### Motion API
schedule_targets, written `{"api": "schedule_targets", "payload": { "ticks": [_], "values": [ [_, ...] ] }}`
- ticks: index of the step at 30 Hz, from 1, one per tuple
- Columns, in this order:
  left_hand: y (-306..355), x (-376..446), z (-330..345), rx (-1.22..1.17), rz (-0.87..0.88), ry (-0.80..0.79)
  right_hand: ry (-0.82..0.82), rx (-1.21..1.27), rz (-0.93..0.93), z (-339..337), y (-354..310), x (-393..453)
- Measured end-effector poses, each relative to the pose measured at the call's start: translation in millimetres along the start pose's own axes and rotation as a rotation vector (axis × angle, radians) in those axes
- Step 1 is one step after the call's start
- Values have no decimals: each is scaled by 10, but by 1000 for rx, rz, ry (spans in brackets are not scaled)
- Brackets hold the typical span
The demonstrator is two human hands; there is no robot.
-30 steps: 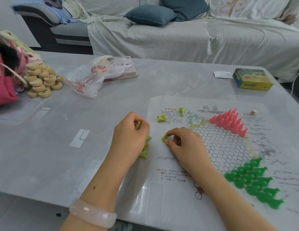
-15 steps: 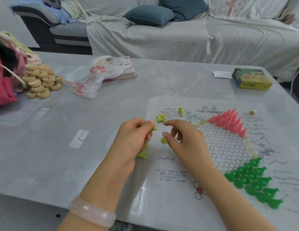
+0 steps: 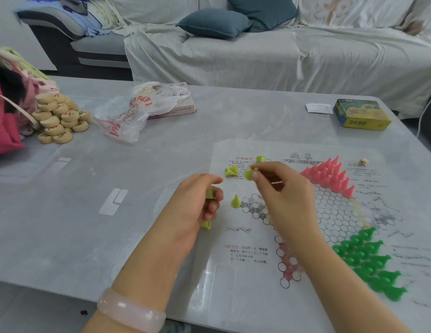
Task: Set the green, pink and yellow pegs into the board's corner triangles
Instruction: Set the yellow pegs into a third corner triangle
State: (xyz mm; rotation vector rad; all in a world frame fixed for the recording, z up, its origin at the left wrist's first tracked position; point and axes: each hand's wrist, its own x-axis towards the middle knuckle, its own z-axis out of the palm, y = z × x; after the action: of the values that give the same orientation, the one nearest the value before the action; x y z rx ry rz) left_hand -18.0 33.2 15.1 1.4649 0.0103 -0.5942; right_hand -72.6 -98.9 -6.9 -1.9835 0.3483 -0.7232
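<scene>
- Head view. Pink pegs point(image 3: 328, 175) stand packed in the far corner triangle of the board point(image 3: 334, 212), just right of the right hand point(image 3: 281, 188). That colour looks done.
- Green pegs point(image 3: 368, 258) fill the near right triangle, well right of the right forearm. Also looks done.
- Yellow is the colour left. Right hand pinches one yellow peg point(image 3: 249, 174) at thumb and forefinger, raised over the sheet's far left part.
- Left hand point(image 3: 197, 203) is curled round several yellow pegs point(image 3: 209, 194); one pokes out below it.
- One upright yellow peg point(image 3: 235, 201) stands between the two hands, at the tip of the left triangle.
- Loose yellow pegs point(image 3: 231, 171) lie just left of the right grip; another single one beyond.
- Judgement: roughly two thirds complete; the yellow triangle is barely begun.
- Table point(image 3: 113, 179) carries the board.
</scene>
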Motion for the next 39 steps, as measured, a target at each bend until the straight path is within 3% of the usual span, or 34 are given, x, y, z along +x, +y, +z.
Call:
{"api": "schedule_targets", "payload": {
  "ticks": [5, 12, 23, 33, 39],
  "values": [
    [13, 19, -43, -66, 47, 66, -103, -212, 146, -30, 185, 53],
    [3, 8, -47, -26, 77, 133, -225, -363, 99, 31, 188, 15],
    [-1, 16, -48, -1, 88, 145, -279, -437, 57, 61, 188, -11],
    [-27, 13, -49, 55, 122, 89, -284, -443, 48, 63, 196, -22],
    [-29, -39, -9, 127, 183, 1, -182, -179, -12, 7, 9, -29]
  ]
}}
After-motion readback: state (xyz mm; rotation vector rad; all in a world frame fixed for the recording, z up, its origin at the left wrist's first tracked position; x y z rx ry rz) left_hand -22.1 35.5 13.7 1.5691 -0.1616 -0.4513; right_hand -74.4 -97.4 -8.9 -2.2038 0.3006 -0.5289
